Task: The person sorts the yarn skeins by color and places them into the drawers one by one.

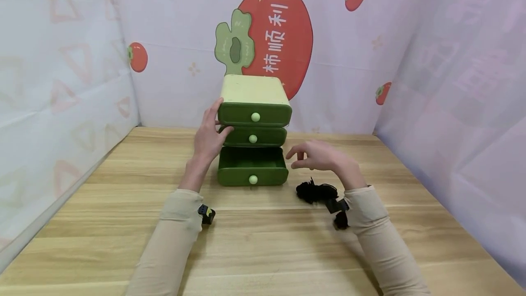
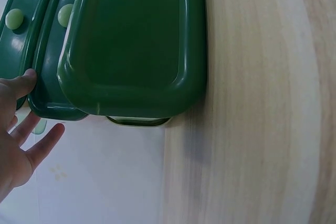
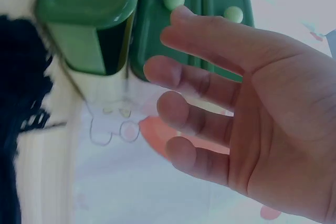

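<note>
A small three-drawer cabinet [image 1: 252,89] with a cream top and green drawer fronts stands on the table. Its bottom drawer [image 1: 253,177] is pulled out, so the dark green inside shows; the top and middle drawers look closed. My left hand [image 1: 208,138] rests against the cabinet's left side, fingers along the side and thumb at the front near the middle drawer [image 2: 50,66]. To the right of the bottom drawer hovers my right hand [image 1: 318,155], fingers loosely bent around nothing. Below it lies a tangled black bundle of cord [image 1: 314,192], also at the left edge in the right wrist view.
The wood-grain table [image 1: 255,245] reaches back to a white cloth backdrop [image 1: 172,90] printed with red persimmons. More pale cloth hangs along both sides. Each wrist wears a small black camera [image 1: 207,214].
</note>
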`<state>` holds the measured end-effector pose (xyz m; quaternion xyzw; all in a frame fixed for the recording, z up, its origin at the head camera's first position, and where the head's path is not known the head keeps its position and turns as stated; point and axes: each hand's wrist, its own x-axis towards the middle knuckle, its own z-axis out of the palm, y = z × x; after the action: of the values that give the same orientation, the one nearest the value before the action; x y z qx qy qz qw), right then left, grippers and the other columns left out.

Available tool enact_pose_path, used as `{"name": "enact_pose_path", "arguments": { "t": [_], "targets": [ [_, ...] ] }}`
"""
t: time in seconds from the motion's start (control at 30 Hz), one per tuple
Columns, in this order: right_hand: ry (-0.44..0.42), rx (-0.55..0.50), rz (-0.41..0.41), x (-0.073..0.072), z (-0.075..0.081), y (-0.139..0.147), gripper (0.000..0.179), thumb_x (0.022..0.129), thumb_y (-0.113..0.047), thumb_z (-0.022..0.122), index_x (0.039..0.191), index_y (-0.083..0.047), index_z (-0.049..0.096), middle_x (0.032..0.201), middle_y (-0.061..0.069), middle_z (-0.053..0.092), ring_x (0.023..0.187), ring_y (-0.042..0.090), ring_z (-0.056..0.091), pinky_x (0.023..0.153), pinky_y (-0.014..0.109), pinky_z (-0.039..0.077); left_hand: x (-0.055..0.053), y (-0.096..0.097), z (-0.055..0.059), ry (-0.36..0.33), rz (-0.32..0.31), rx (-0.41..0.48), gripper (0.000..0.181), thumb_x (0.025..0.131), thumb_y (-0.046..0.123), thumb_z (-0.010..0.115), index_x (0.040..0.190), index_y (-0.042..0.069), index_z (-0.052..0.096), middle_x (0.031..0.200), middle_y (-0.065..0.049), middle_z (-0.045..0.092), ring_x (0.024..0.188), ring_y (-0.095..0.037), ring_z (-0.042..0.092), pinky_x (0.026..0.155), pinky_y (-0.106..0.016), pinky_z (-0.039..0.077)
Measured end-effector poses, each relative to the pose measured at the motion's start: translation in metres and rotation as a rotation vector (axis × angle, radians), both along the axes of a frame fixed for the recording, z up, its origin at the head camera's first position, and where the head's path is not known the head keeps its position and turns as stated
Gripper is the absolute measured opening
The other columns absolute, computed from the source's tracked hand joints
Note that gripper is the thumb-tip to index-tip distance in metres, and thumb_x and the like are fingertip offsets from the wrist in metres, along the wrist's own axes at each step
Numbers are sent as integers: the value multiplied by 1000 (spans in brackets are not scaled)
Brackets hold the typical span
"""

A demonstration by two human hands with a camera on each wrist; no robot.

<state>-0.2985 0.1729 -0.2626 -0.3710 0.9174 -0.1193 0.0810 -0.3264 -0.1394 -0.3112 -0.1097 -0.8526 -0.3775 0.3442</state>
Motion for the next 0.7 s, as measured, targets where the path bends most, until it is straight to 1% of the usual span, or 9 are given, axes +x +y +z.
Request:
{"name": "enact_pose_path", "arguments": {
  "t": [0.17, 0.33, 0.47, 0.53, 0.6, 0.7],
  "targets": [
    [60, 36, -53, 3, -5, 15, 27, 88, -32, 65, 114, -24, 65, 86, -8, 63, 73, 8, 57, 70, 31, 47, 0, -1, 0, -2, -1, 3, 83, 83, 17, 72, 147, 38, 23, 141, -5, 40, 97, -27, 64, 56, -40, 47],
    [149, 100, -80, 8, -15, 29, 37, 87, -41, 64, 122, -30, 59, 88, -15, 60, 79, 6, 56, 75, 31, 47, 1, -1, 0, -12, 2, 0, 84, 83, 18, 73, 146, 41, 22, 141, -4, 39, 98, -26, 64, 53, -38, 46],
    [190, 115, -89, 12, -22, 34, 49, 86, -43, 65, 131, -30, 52, 94, -12, 60, 81, 8, 55, 75, 30, 46, 4, -2, 2, -16, 9, -10, 84, 83, 18, 72, 146, 41, 22, 143, -2, 39, 98, -25, 65, 54, -39, 46],
    [204, 115, -90, 14, -25, 35, 52, 85, -43, 66, 133, -29, 50, 99, -8, 60, 82, 11, 57, 74, 31, 46, 4, -2, 2, -14, 11, -9, 84, 83, 18, 72, 146, 41, 22, 143, -2, 39, 98, -25, 65, 54, -39, 46],
    [211, 119, -92, 16, -27, 36, 55, 85, -43, 66, 135, -29, 49, 103, -5, 60, 85, 12, 58, 74, 33, 47, 4, -2, 2, -12, 9, -6, 84, 83, 17, 72, 146, 41, 23, 143, -2, 38, 97, -25, 65, 55, -40, 46],
    [211, 139, -89, 18, -32, 38, 56, 85, -46, 65, 136, -30, 48, 105, -4, 60, 85, 12, 59, 71, 33, 47, 4, -2, 2, -8, 10, 0, 84, 83, 17, 73, 146, 41, 23, 143, -2, 39, 97, -25, 65, 56, -40, 46]
  ]
}}
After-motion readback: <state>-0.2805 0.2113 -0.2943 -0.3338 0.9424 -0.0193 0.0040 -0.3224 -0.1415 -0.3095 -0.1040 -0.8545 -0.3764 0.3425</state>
